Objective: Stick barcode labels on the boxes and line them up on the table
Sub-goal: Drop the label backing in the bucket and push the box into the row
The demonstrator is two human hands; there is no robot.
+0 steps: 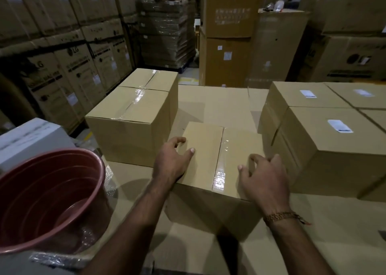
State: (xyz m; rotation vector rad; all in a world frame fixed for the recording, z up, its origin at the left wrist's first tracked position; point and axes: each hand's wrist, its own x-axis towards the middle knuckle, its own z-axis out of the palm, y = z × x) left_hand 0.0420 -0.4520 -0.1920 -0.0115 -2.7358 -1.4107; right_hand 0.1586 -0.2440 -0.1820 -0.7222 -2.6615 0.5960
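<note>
On the cardboard-covered table [211, 103], your left hand [172, 162] and right hand [264, 177] are resting loose-fingered on the taped, unlabelled box [208, 149], gripping nothing, labelled boxes [334, 137] sitting just right.

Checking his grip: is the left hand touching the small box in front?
Touching: the head view shows the left hand resting on the small box, thumb on top.
</note>
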